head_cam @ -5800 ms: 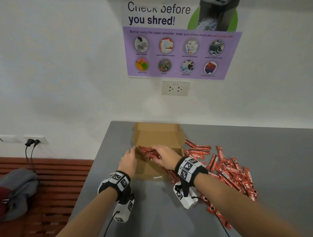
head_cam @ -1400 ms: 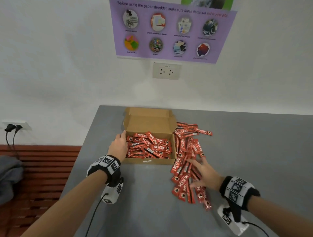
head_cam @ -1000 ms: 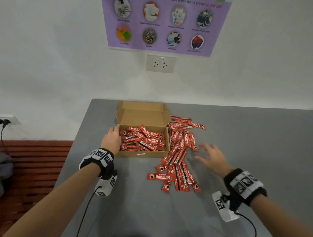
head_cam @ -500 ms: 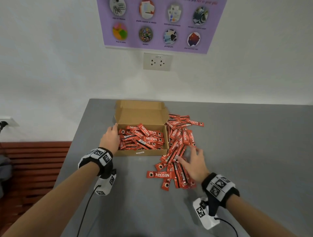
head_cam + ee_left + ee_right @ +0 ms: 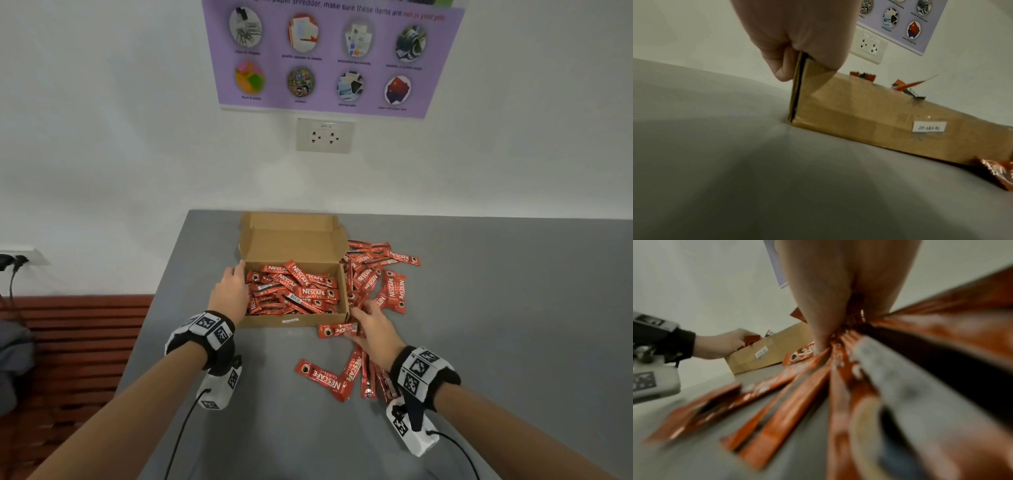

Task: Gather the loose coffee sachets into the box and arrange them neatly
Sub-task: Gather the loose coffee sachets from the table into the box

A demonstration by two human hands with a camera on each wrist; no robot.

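Observation:
An open cardboard box [image 5: 294, 320] sits on the grey table [image 5: 496, 325], holding several red coffee sachets [image 5: 298, 289] in a loose heap. My left hand [image 5: 231, 291] grips the box's left wall; in the left wrist view the thumb and fingers [image 5: 797, 40] pinch that wall of the box [image 5: 869, 116]. More loose sachets [image 5: 376, 277] lie beside the box on its right, and others [image 5: 323, 375] lie in front. My right hand [image 5: 371, 334] is at the box's front right corner, fingers closing on a bunch of sachets [image 5: 838, 369] that fans out under the palm.
The table's left edge runs close to the box. Below it stands a wooden bench [image 5: 78, 342] with a grey garment [image 5: 13, 359]. The wall behind carries a socket [image 5: 324, 134] and a purple poster [image 5: 329, 58]. Bare tabletop lies to the right and front.
My right hand has moved forward and left along the sachet pile to the box's front right corner and closed on sachets. The left hand has stayed on the box wall.

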